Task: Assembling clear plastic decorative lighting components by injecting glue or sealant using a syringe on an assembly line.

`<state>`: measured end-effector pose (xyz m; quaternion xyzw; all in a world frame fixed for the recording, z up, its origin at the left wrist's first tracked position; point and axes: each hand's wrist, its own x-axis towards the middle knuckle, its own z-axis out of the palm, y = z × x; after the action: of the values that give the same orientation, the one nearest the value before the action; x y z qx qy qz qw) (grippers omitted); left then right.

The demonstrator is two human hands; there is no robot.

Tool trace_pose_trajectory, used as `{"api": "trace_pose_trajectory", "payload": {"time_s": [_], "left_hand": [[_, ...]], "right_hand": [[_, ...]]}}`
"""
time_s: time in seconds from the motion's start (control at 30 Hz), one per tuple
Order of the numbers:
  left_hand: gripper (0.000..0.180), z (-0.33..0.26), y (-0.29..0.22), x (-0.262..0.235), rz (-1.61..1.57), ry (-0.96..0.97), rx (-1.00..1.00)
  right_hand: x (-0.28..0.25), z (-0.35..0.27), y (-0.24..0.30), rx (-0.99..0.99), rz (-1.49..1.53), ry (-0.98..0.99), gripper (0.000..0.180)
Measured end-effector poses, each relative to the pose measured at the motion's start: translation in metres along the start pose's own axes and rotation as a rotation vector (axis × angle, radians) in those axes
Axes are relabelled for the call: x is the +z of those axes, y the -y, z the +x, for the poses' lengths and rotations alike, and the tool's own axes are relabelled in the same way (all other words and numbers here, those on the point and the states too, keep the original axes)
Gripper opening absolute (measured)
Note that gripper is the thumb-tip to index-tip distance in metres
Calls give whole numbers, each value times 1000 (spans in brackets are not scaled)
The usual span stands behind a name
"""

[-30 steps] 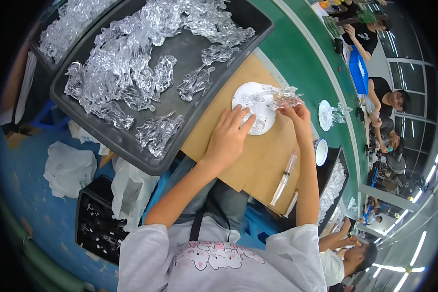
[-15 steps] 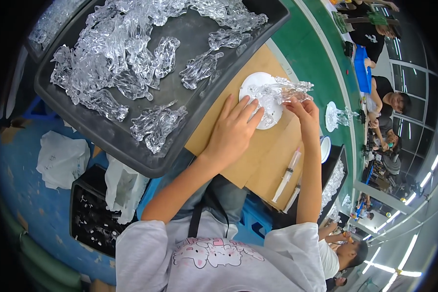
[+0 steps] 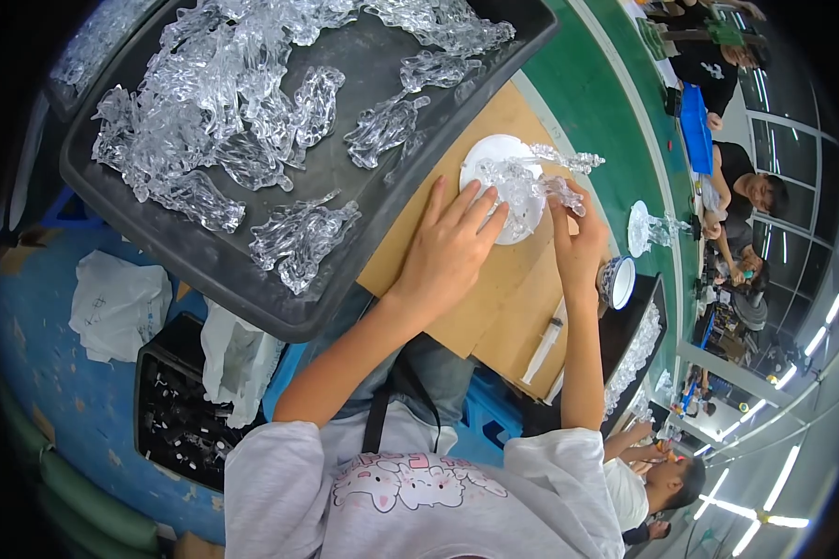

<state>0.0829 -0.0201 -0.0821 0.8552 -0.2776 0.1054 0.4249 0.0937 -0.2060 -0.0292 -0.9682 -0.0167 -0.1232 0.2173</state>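
**Clear plastic piece sits between both hands**

Clear plastic piece (image 3: pixel 505 183) lies on white disc (image 3: pixel 488 149), prongs overhanging its right edge. Left hand (image 3: pixel 452 240): fingers extended, not clenched, fingertips at disc's near-left edge. Right hand (image 3: pixel 578 244): thumb and finger around the nearer prong; can't tell if gripped. Disc is on brown board (image 3: pixel 457 321). Syringe (image 3: pixel 544 345) near right forearm, bowl (image 3: pixel 617 282) just right of it. Black tray (image 3: pixel 382 210) left of board, holding more clear pieces.
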Motion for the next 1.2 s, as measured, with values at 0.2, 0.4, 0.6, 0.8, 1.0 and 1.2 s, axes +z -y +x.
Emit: {"api": "trace_pose_trajectory", "payload": {"time_s": [0.2, 0.4, 0.6, 0.8, 1.0, 1.2], "left_hand": [[36, 2, -1, 1, 2, -9, 3], [37, 0, -1, 1, -3, -3, -18], [37, 1, -1, 1, -16, 1, -10], [38, -1, 3, 0, -31, -7, -19], [37, 2, 2, 1, -28, -5, -6], [35, -1, 3, -2, 6, -8, 2]], "right_hand": [[-3, 3, -2, 18, 59, -3, 25], [2, 1, -10, 204, 185, 32, 25], [-5, 2, -32, 472, 665, 72, 27], [-2, 8, -31, 456, 747, 87, 29], [3, -1, -21, 332, 454, 30, 25], [6, 1, 5, 124, 45, 10, 23]]}}
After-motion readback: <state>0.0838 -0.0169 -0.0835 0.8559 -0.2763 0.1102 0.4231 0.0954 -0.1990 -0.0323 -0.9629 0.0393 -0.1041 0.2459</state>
